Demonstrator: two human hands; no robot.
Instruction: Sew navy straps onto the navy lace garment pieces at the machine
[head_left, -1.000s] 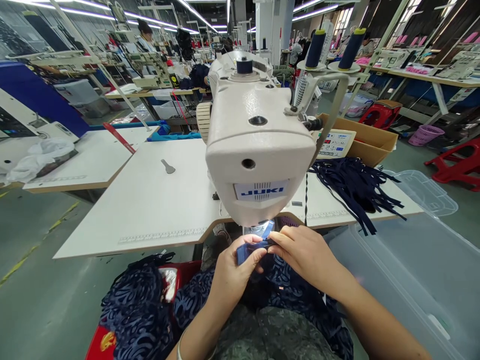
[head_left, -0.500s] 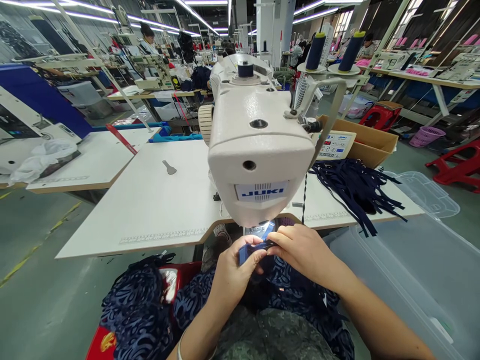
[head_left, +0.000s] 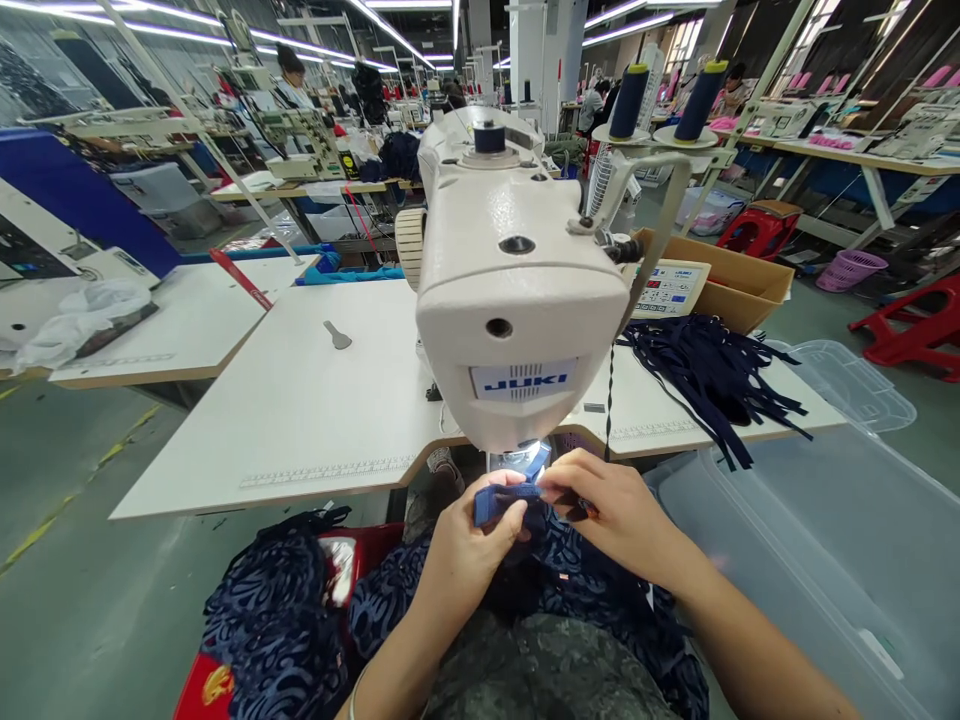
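Note:
Just below the lit needle area of the white JUKI sewing machine (head_left: 521,300), my left hand (head_left: 469,535) pinches a folded blue fabric strap (head_left: 491,503) between thumb and fingers. My right hand (head_left: 619,510) is closed at the strap's right end, its thumb and forefinger pressed together there. A small dark object (head_left: 587,508) shows under the right fingers; its kind cannot be made out. Navy patterned fabric (head_left: 574,560) hangs below both hands and over the lap. The needle and presser foot are hidden behind the machine head.
A bundle of navy straps (head_left: 712,375) lies on the right of the white table (head_left: 337,400), near a cardboard box (head_left: 742,280). A flat metal piece (head_left: 337,335) rests at left. More patterned fabric (head_left: 274,620) covers a red stool; a clear plastic bin (head_left: 817,560) stands at right.
My right hand has shifted slightly right, and its fingers have turned. The dark object has moved from over the strap to under the right fingers. The left hand keeps its hold.

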